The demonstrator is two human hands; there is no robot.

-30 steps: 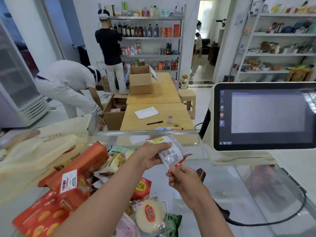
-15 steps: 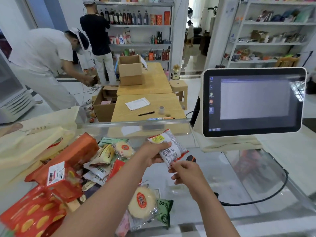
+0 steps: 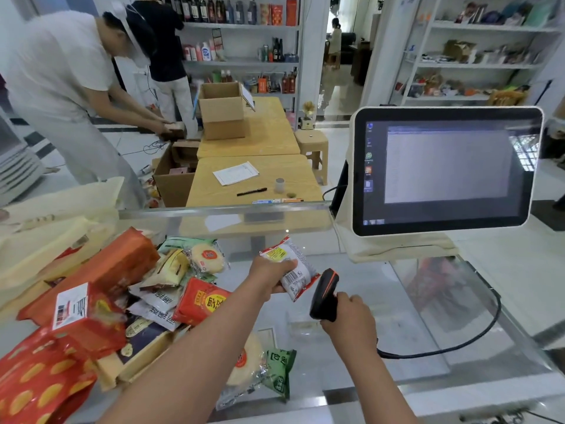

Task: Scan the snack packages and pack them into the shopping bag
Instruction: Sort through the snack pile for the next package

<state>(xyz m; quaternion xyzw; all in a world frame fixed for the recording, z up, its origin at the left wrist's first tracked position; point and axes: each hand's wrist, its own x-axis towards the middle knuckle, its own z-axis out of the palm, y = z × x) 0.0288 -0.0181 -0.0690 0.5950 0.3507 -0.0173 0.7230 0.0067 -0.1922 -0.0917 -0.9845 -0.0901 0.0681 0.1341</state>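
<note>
Since half a second ago the right hand (image 3: 348, 313) has let go of the packet's lower corner and picked up the barcode scanner (image 3: 324, 293), which then lay behind the hands. Now its fingers curl round the black and orange handle, and the scanner head points up at the white snack packet (image 3: 290, 267), just beside its lower corner. A black cable (image 3: 443, 350) trails from the scanner across the glass tabletop (image 3: 428, 316).

Left hand (image 3: 270, 275) pinches the white snack packet between thumb and fingers, holding it above the tabletop with its barcode facing the scanner.

Left of the arms lies a heap of snack packages (image 3: 122, 301): orange and red bags, a round cake in clear wrap, a green packet near the front edge. At the far left the cream shopping bag (image 3: 58, 228) slumps on the tabletop, well apart from the held packet.

At the right stands a touchscreen monitor (image 3: 443, 169), lit. Beyond the tabletop a person in white (image 3: 61, 81) bends over cardboard boxes.
</note>
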